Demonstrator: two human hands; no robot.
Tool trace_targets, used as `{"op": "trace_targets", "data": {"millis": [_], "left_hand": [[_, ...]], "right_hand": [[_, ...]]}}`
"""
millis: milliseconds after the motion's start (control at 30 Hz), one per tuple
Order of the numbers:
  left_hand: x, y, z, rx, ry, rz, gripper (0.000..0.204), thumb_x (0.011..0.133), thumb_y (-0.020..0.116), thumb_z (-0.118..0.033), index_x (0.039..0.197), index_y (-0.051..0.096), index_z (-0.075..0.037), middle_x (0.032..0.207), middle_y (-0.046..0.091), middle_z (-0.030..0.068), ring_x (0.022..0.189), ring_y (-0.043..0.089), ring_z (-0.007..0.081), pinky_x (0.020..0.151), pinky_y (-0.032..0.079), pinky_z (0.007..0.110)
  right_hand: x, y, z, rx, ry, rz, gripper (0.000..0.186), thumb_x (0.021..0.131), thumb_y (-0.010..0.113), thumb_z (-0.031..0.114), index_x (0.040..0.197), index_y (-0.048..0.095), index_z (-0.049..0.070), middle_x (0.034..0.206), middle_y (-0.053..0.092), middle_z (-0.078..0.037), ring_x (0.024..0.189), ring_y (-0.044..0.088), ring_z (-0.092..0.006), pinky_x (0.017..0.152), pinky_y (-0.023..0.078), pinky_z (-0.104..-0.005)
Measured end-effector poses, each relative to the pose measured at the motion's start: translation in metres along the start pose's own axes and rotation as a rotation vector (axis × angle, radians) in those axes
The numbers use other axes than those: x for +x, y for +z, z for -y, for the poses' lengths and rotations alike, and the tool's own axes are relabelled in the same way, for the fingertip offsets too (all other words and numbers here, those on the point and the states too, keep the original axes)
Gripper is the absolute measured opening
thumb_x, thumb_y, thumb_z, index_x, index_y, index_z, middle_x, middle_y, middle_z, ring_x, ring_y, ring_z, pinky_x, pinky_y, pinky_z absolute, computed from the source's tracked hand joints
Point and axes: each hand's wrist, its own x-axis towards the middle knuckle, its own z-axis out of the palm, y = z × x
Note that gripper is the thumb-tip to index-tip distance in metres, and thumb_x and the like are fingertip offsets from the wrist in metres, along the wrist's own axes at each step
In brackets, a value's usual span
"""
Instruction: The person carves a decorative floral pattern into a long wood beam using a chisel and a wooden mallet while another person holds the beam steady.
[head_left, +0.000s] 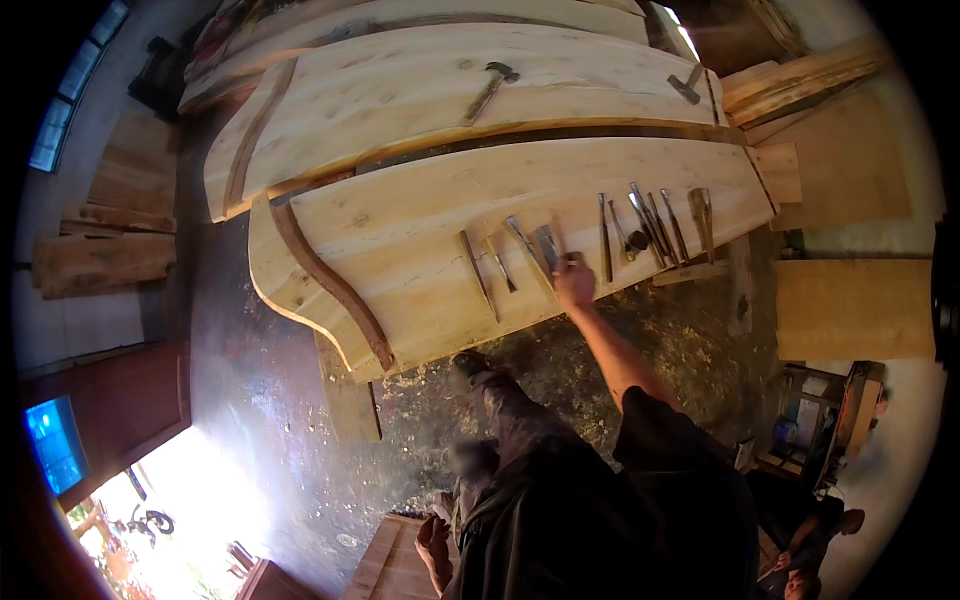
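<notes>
My right hand (pixel 573 281) reaches over the near wooden panel (pixel 420 215), its fingers closed at the handle end of a broad chisel (pixel 546 245). The hand hides most of that handle. Left of it lie a long chisel (pixel 526 245), a short chisel (pixel 501 266) and a slim wooden-handled tool (pixel 477 275). To its right several more chisels and gouges (pixel 652 222) lie in a row, with a wide one (pixel 701 217) at the end. My left hand (pixel 433 550) hangs low beside my body; its fingers are too dim to read.
A hammer (pixel 491 92) and a mallet-like tool (pixel 686 84) rest on the farther panel (pixel 360 100). A curved wooden strip (pixel 325 280) runs across the near panel's left end. Shavings litter the dark floor (pixel 400 430). Boards lean at both walls. Another person (pixel 815 530) is at lower right.
</notes>
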Motion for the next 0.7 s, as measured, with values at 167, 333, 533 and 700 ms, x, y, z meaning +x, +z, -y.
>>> {"op": "trace_targets", "data": {"millis": [167,333,533,700], "left_hand": [[0.029,-0.007,0.021,0.077,0.046,0.110,0.031,0.105,0.070,-0.025,0.114,0.081,0.003,0.089,0.076,0.0036,0.078,0.067,0.0122,0.067,0.052,0.030],[0.028,-0.003,-0.010,0.213,0.075,0.102,0.028,0.104,0.068,-0.023,0.102,0.079,0.002,0.082,0.072,0.0015,0.075,0.063,0.0094,0.066,0.050,0.030],[0.036,-0.016,-0.034,0.211,0.021,0.082,0.033,0.101,0.073,-0.025,0.115,0.081,0.003,0.098,0.082,0.0092,0.089,0.078,0.0169,0.074,0.058,0.029],[0.031,-0.014,-0.042,0.201,0.004,0.044,0.037,0.101,0.074,-0.026,0.120,0.080,0.005,0.098,0.081,0.0101,0.087,0.077,0.0166,0.075,0.059,0.029]], "right_hand": [[0.053,-0.153,-0.063,0.388,0.559,0.021,0.042,0.103,0.072,0.004,0.140,0.054,-0.006,0.102,0.068,-0.020,0.070,0.068,-0.0233,0.050,0.049,-0.0396],[0.076,-0.200,-0.113,0.218,0.657,-0.095,0.035,0.104,0.075,0.012,0.132,0.069,-0.008,0.093,0.074,-0.019,0.070,0.071,-0.0225,0.054,0.057,-0.0389],[0.101,-0.199,-0.120,0.037,0.658,-0.105,0.038,0.103,0.082,0.025,0.121,0.072,-0.006,0.089,0.076,-0.018,0.065,0.070,-0.0216,0.056,0.061,-0.0434],[0.120,-0.181,-0.139,-0.030,0.642,-0.037,0.036,0.102,0.083,0.025,0.103,0.071,-0.009,0.083,0.073,-0.018,0.055,0.062,-0.0208,0.048,0.053,-0.0398]]}}
